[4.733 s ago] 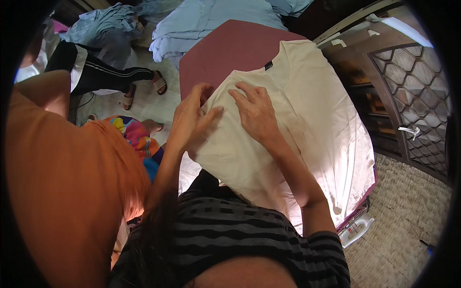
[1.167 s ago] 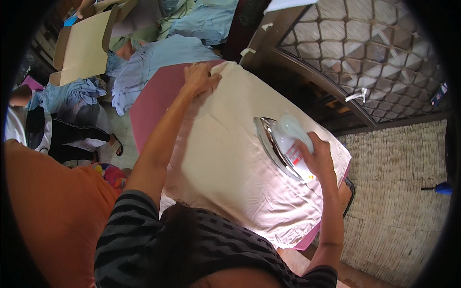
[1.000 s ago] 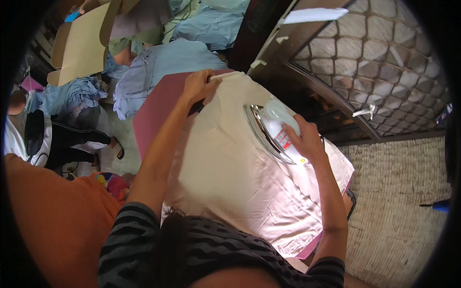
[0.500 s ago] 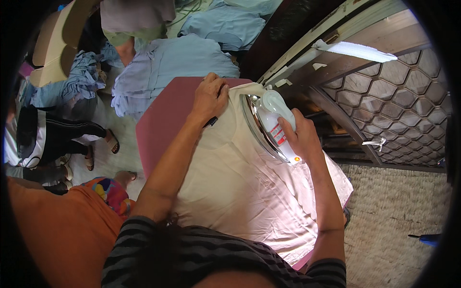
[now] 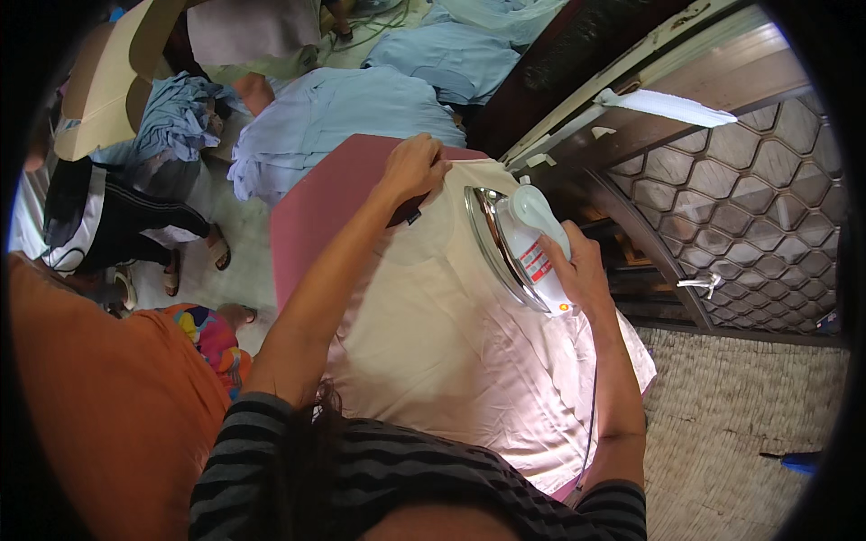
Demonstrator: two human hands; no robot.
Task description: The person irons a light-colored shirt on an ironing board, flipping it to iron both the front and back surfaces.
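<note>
A cream T-shirt (image 5: 406, 325) lies spread over a dark pink ironing board (image 5: 316, 207). My right hand (image 5: 582, 270) is wrapped round the handle of a white clothes iron (image 5: 528, 243) with a shiny metal soleplate edge. The iron is on the shirt's right side near the shoulder, its small orange light lit. At the far end, by the neckline, my left hand (image 5: 415, 167) has its fingers bent over the shirt's edge, seemingly gripping the cloth. A small dark label (image 5: 413, 217) shows at the collar near my left wrist.
Piles of light blue garments (image 5: 343, 117) lie beyond the board. A cardboard box (image 5: 113, 81) stands far left, near people on the left. A metal lattice gate (image 5: 749, 189) closes in the right side. The iron's cord (image 5: 591, 424) hangs beside my right forearm.
The view has shifted slightly. The iron has moved a little nearer to me, and its cord now shows by my right forearm. My left hand stays at the shirt's far edge.
</note>
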